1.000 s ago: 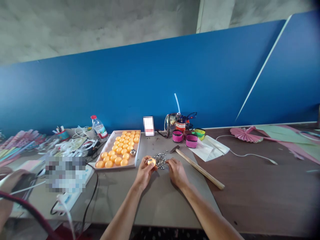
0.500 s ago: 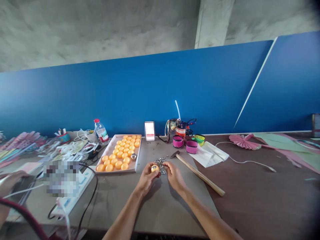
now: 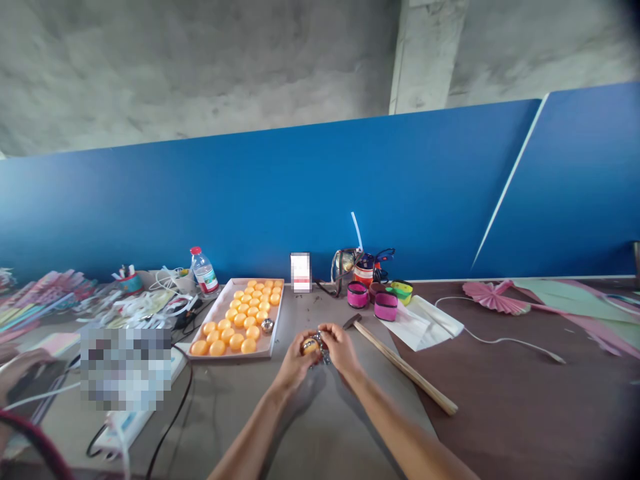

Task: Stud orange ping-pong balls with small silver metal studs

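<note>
My left hand point(image 3: 293, 363) is closed around an orange ball point(image 3: 311, 347), which looks like a ping-pong ball and carries a row of small silvery pieces. From the right, my right hand point(image 3: 340, 348) meets it, fingertips pinched at the ball's side; what they hold is too small and covered to make out. Under and between the hands lies a pile of small shiny metal pieces point(image 3: 327, 359), partly hidden by the fingers. To the left, a shallow white tray point(image 3: 233, 357) holds rows of orange balls point(image 3: 237, 341) and one silver-covered ball point(image 3: 268, 325).
A hammer point(image 3: 400, 362) with a wooden handle lies right of my hands. Behind it are pink wristbands point(image 3: 385, 306) and white sheets point(image 3: 425, 323). A bottle point(image 3: 204, 272), cables and a power strip point(image 3: 133, 417) crowd the left. Another person's hand point(image 3: 20, 370) shows at the far left.
My right hand has moved left from beside the metal pieces to the ball. My left hand still holds the ball. The view has tipped slightly upward.
</note>
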`<state>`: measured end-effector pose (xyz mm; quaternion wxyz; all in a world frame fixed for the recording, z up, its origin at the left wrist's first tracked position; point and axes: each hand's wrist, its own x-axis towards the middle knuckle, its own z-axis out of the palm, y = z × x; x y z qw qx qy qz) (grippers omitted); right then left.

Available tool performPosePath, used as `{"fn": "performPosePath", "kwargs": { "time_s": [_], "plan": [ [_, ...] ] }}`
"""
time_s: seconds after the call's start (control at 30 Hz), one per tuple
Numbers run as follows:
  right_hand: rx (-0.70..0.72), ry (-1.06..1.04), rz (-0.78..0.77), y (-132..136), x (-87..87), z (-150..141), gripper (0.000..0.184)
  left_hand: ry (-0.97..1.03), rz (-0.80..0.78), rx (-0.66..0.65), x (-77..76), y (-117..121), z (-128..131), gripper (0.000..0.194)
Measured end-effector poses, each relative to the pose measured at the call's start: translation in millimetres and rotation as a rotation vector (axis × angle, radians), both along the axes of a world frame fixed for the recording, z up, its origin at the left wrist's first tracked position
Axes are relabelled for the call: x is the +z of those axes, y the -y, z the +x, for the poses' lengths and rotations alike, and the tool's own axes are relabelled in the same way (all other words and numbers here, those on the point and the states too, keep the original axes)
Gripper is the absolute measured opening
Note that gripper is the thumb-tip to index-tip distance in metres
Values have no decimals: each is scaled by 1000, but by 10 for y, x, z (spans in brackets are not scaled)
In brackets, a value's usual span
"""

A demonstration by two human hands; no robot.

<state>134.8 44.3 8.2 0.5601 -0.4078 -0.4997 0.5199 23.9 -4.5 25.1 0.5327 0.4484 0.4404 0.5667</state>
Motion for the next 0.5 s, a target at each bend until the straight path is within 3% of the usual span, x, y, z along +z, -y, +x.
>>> {"fn": "performPosePath", "kwargs": {
  "time_s": [0.17, 0.5],
  "plan": [
    [15, -178, -99, 60, -17, 48, 27, -87, 2, 15, 96, -62, 83, 28],
    [70, -404, -154, 70, -56, 85, 32, -322, 181, 36, -30, -189, 159, 21]
  ]
}}
